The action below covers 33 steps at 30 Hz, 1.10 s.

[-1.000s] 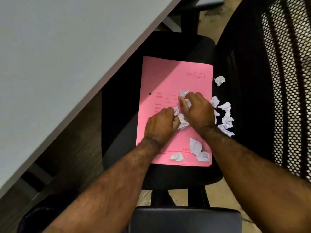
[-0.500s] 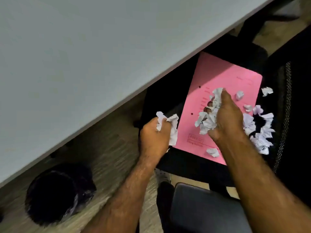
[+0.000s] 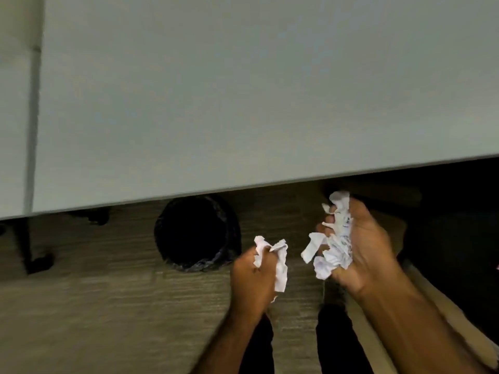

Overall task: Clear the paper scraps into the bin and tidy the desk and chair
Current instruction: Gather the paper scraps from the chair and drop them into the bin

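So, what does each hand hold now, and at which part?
Both hold crumpled paper scraps, bunched in closed fists. The left hand grips a small wad; the right hand grips a bigger bundle, ends sticking out.

Office-type workspace. Plain pale grey tabletop [image 3: 243, 90] fills the upper frame, with a seam at upper left. A round black lined bin [image 3: 198, 234] sits half tucked under its edge, centre frame. Grey wood-look floor [image 3: 94, 306] below; dark desk leg [image 3: 29, 247] at left.

One bin [image 3: 197, 233], one desk [image 3: 243, 90], two hands, two paper-scrap bunches.
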Available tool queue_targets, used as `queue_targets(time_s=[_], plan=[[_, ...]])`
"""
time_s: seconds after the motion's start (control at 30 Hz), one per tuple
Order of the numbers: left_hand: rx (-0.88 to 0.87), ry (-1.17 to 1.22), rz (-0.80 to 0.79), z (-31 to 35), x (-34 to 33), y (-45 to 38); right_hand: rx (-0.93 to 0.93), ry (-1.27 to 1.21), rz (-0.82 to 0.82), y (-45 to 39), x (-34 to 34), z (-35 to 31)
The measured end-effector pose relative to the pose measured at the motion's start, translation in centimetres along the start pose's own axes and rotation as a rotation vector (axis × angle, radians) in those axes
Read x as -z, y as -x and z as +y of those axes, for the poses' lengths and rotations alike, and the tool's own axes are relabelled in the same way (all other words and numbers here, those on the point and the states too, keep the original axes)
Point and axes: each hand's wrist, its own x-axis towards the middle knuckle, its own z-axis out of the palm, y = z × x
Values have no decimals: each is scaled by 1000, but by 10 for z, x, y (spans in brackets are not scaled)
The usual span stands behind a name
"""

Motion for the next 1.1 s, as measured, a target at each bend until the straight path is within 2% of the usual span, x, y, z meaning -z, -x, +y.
queue_targets(time_s=[0.07, 0.2, 0.27, 0.37, 0.47, 0.53, 0.6, 0.67, 0.73, 0.83, 0.87, 0.97, 1.03, 1.1], plan=[[32, 44, 107, -22, 38, -13, -108, 71, 8, -21, -23, 45], [126, -12, 356, -73, 97, -56, -103, 158, 35, -87, -67, 126], [209, -22, 431, -97, 118, -86, -98, 262, 36, -126, -86, 160], [258, -71, 551, -125, 140, -140, 10, 638, 30, -186, -101, 212], [299, -118, 663, -145, 158, -190, 135, 826, 13, -232, -104, 249], [356, -84, 633, -150, 166, -216, 282, 1018, 39, -251, -107, 263], [436, -41, 523, -157, 172, -240, 357, 1233, 5, -271, -111, 274], [511, -113, 389, -161, 178, -252, 260, 1395, -127, -285, -113, 286], [513, -369, 251, -169, 180, -251, 201, 1558, -254, -290, -106, 295], [269, -892, 9, -184, 176, -238, 306, 1769, -267, -282, -92, 304], [145, -969, -9, -183, 173, -227, 354, 1775, -256, -275, -88, 305], [-91, -942, 93, -168, 168, -188, 466, 1815, -209, -250, -78, 299], [-136, -884, 90, -153, 162, -162, 548, 1832, -157, -225, -70, 284], [-151, -937, 54, -136, 154, -139, 630, 1748, -127, -194, -64, 263]])
